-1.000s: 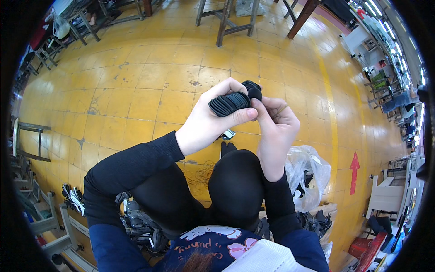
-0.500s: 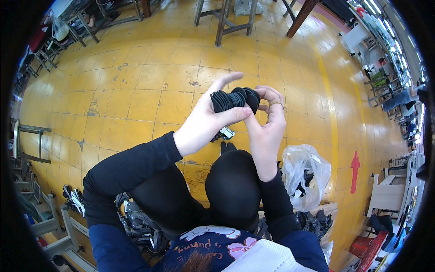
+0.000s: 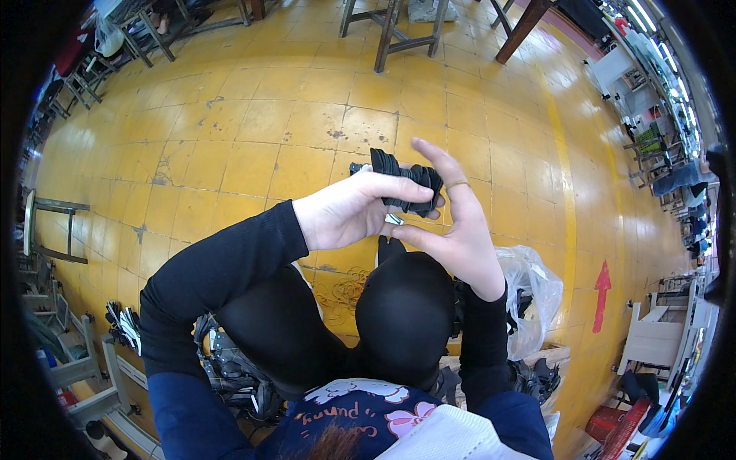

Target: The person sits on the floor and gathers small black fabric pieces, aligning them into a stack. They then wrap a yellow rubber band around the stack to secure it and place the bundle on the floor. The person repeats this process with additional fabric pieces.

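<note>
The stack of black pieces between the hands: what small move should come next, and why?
Probably closing the right hand onto the stack of black pieces. The left hand pinches the stack from the left, while the right hand's fingers stand open beside it, and the pieces look fanned and uneven. Pressing from both sides would likely square them.

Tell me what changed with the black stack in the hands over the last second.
The right hand opened: its fingers, earlier curled over the stack of black flat pieces, now stretch upward beside it, thumb underneath. The left hand shifted from cupping the stack from below to pinching it, index finger laid across. The stack dropped slightly lower in view. Unchanged: the stack stays in front of the knees, the plastic bag at the right.
</note>
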Action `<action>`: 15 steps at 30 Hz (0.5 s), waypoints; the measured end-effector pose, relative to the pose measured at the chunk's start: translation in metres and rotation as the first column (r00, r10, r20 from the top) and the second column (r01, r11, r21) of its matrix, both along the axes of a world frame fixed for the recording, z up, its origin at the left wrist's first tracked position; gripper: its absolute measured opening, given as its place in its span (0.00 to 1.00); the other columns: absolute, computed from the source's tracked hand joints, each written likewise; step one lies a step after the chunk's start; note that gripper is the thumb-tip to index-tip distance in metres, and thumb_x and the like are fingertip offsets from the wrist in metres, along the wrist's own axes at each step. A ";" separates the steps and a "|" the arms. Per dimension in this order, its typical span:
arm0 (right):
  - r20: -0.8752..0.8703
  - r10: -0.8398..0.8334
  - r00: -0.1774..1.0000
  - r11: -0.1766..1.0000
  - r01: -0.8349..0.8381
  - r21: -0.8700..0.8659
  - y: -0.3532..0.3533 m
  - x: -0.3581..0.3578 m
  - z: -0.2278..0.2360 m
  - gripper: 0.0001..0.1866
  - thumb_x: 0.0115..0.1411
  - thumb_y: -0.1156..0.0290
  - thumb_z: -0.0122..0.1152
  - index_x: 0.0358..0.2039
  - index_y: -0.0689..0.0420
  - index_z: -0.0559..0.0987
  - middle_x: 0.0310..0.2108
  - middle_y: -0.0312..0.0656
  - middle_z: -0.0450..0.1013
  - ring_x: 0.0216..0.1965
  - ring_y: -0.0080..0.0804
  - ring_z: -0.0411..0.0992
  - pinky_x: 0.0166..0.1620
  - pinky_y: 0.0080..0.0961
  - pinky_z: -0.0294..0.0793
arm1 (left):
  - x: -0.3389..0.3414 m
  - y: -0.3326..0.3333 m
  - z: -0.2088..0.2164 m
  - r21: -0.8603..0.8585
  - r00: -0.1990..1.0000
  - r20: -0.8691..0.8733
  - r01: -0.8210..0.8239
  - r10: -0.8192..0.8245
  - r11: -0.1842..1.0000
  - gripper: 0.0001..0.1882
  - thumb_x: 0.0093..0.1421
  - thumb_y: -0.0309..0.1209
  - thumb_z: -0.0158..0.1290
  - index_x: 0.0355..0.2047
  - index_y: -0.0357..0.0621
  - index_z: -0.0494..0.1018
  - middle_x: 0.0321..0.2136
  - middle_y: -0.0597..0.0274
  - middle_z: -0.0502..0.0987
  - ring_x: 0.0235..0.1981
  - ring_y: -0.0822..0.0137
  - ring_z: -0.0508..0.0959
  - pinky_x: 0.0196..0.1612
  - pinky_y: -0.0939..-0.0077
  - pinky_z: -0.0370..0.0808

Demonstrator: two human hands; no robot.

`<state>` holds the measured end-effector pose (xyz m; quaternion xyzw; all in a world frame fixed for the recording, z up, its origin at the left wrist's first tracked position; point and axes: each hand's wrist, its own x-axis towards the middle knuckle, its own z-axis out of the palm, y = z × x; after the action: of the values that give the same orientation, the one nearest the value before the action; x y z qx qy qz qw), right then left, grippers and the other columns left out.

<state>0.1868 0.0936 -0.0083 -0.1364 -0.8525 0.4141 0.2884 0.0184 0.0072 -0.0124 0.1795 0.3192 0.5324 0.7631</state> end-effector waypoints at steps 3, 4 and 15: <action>0.093 0.007 0.996 0.986 -0.022 0.163 0.001 -0.006 0.002 0.45 0.43 0.77 0.73 0.63 0.57 0.63 0.59 0.46 0.64 0.57 0.40 0.68 0.57 0.33 0.69 | 0.004 0.001 -0.002 0.044 0.985 -0.172 -0.010 0.017 0.999 0.16 0.60 0.29 0.57 0.48 0.43 0.71 0.40 0.62 0.78 0.43 0.67 0.79 0.47 0.73 0.75; 0.095 -0.054 0.994 0.960 0.025 0.279 0.001 -0.008 0.002 0.44 0.44 0.78 0.73 0.63 0.56 0.63 0.58 0.49 0.66 0.54 0.44 0.71 0.54 0.33 0.73 | 0.005 0.001 -0.003 0.053 0.986 -0.156 -0.041 0.049 0.998 0.16 0.58 0.26 0.58 0.48 0.44 0.72 0.40 0.62 0.78 0.43 0.68 0.79 0.46 0.73 0.75; 0.135 0.182 0.974 0.939 -0.213 0.270 0.019 -0.011 0.028 0.36 0.47 0.74 0.71 0.58 0.57 0.70 0.56 0.49 0.69 0.53 0.46 0.72 0.54 0.34 0.72 | 0.001 0.000 -0.003 0.020 0.995 0.104 -0.003 0.001 1.000 0.13 0.61 0.25 0.49 0.47 0.39 0.70 0.44 0.57 0.77 0.44 0.68 0.78 0.49 0.70 0.74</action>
<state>0.1762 0.1131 0.0195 -0.0297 -0.9265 0.3069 0.2156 0.0194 0.0071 -0.0155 0.1589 0.2741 0.5449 0.7763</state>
